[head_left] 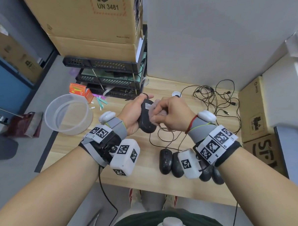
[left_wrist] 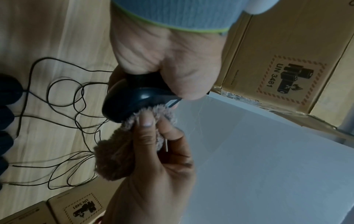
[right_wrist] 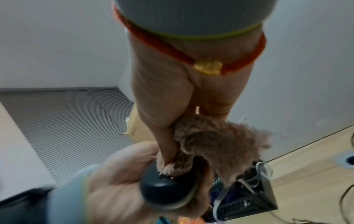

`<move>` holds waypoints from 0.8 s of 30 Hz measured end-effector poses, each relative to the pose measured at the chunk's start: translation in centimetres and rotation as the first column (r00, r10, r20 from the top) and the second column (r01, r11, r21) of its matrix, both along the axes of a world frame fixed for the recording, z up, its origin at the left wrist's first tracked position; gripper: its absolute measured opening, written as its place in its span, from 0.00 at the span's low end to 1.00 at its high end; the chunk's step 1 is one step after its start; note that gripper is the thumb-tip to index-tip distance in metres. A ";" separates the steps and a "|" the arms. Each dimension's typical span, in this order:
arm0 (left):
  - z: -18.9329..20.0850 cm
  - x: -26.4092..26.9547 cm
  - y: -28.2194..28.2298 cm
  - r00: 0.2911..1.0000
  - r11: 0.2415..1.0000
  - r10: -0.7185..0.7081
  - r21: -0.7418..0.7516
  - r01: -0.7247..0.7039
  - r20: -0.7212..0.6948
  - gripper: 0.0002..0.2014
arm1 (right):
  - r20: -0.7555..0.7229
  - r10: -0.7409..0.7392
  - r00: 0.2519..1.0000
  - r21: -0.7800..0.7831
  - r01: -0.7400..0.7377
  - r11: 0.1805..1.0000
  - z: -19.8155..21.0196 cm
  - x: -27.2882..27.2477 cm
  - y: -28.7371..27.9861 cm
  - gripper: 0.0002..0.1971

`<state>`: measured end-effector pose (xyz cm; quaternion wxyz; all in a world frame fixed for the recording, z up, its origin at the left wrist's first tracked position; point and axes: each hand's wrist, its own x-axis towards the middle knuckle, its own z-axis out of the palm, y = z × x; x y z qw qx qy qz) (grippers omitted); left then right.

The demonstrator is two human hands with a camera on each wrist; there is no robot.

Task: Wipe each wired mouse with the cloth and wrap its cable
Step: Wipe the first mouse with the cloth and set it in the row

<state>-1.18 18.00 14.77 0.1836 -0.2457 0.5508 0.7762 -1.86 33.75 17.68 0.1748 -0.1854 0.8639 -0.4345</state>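
My left hand (head_left: 134, 112) grips a black wired mouse (head_left: 146, 120) above the wooden table (head_left: 83, 149), underside turned toward my right hand. My right hand (head_left: 169, 114) pinches a fluffy brownish cloth (head_left: 157, 113) and presses it against that underside. From the left wrist, the mouse (left_wrist: 130, 100) sits in the palm with the cloth (left_wrist: 114, 154) bunched in the right fingers (left_wrist: 145, 121). The right wrist view shows the cloth (right_wrist: 216, 141) on the mouse (right_wrist: 164, 186). Its cable (head_left: 162, 136) hangs down to the table. Several more black mice (head_left: 166, 161) lie in a row near the front edge.
A tangle of black cables (head_left: 215, 103) spreads over the table's back right. A clear plastic tub (head_left: 68, 114) overhangs the left edge. Black stacked trays (head_left: 110, 79) under a cardboard box (head_left: 91, 22) stand at the back left. More boxes (head_left: 256, 112) line the right side.
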 end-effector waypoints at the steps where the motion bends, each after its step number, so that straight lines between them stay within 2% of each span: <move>1: 0.1 -0.1 0.1 1.000 1.000 -0.002 0.004 0.002 0.002 0.17 | -0.009 0.046 0.999 -0.011 -0.046 0.999 0.4 0.5 -0.6 0.04; 3: -0.1 -0.2 0.3 1.000 1.000 0.001 -0.015 -0.001 0.008 0.18 | -0.044 0.125 0.991 0.016 -0.124 0.992 0.4 1.2 -1.6 0.05; 5: 0.0 -0.1 0.6 1.000 0.999 -0.017 -0.030 0.017 0.009 0.18 | -0.003 0.117 0.993 0.039 -0.116 0.992 0.5 1.3 -2.2 0.04; 7: 0.0 -0.1 0.7 0.999 0.999 -0.030 -0.010 0.030 0.010 0.19 | 0.024 -0.015 1.000 -0.024 0.016 1.000 0.2 0.6 -2.1 0.04; 9: 0.2 -0.1 0.6 1.000 0.999 0.006 0.043 -0.007 0.018 0.19 | -0.065 -0.157 0.986 -0.067 0.152 0.986 0.0 -0.4 -1.6 0.04; 10: 0.3 -0.2 0.5 1.000 0.998 0.027 0.059 -0.028 0.015 0.18 | -0.076 -0.173 0.982 -0.085 0.166 0.982 0.0 -0.5 -1.4 0.03; 11: 0.2 -0.4 0.4 0.999 0.998 0.043 0.051 -0.044 0.010 0.18 | -0.055 -0.145 0.988 -0.093 0.139 0.986 0.2 -0.5 -1.3 0.03; 13: 0.0 -0.9 -0.1 0.997 0.997 0.081 0.016 -0.081 -0.008 0.18 | -0.022 0.020 1.000 -0.076 -0.022 0.997 0.2 0.3 -1.5 0.03; 15: -0.2 -1.4 -0.3 0.994 0.994 0.111 0.015 -0.110 -0.014 0.19 | -0.138 0.175 0.975 0.035 -0.172 0.985 -0.6 1.3 -1.9 0.05; 16: -0.3 -1.5 -0.2 0.994 0.994 0.111 0.008 -0.111 -0.017 0.19 | -0.199 0.184 0.963 0.052 -0.178 0.983 -1.2 1.4 -1.9 0.07; 19: 0.4 -1.9 -0.3 0.993 0.995 0.102 -0.017 -0.103 -0.061 0.21 | -0.116 0.010 0.993 -0.089 -0.020 0.996 -1.9 0.8 -1.7 0.11; 22: 0.4 -2.3 -0.7 0.992 0.994 0.085 -0.063 -0.092 -0.093 0.21 | -0.041 -0.083 0.996 -0.213 0.073 0.974 -1.5 1.0 -2.4 0.10; 24: -0.1 -2.2 -0.3 0.998 1.000 -0.001 -0.029 -0.001 -0.070 0.23 | 0.007 -0.200 0.980 -0.225 0.196 0.954 -1.5 0.6 -2.9 0.10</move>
